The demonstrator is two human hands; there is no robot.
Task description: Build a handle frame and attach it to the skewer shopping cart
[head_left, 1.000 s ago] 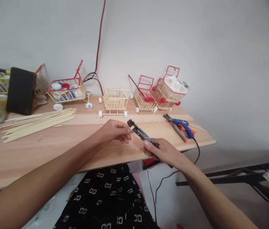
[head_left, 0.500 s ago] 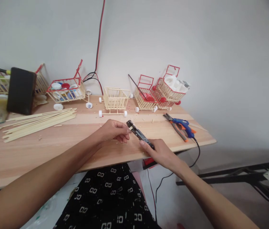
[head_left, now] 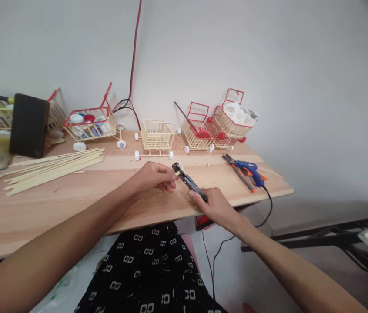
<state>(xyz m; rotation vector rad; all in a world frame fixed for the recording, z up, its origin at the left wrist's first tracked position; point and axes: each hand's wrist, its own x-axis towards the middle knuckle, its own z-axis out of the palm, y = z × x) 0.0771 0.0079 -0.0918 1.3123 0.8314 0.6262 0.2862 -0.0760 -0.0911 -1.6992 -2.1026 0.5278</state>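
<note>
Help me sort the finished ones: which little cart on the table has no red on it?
The plain stick cart in the middle of the row, with white wheels, directly beyond the left hand. The other carts have red frames or trim.

Black hand cutter [head_left: 189,181], slim and elongated, angled with head up-left and handles down-right, raised just above the wooden table's near edge. Short pale stick piece [head_left: 177,173] at the cutter's head, apparently between the blades, tilted slightly.

Sticks [head_left: 53,167] left on table [head_left: 73,204], carts [head_left: 158,135] behind, glue gun [head_left: 248,167] right.
</note>
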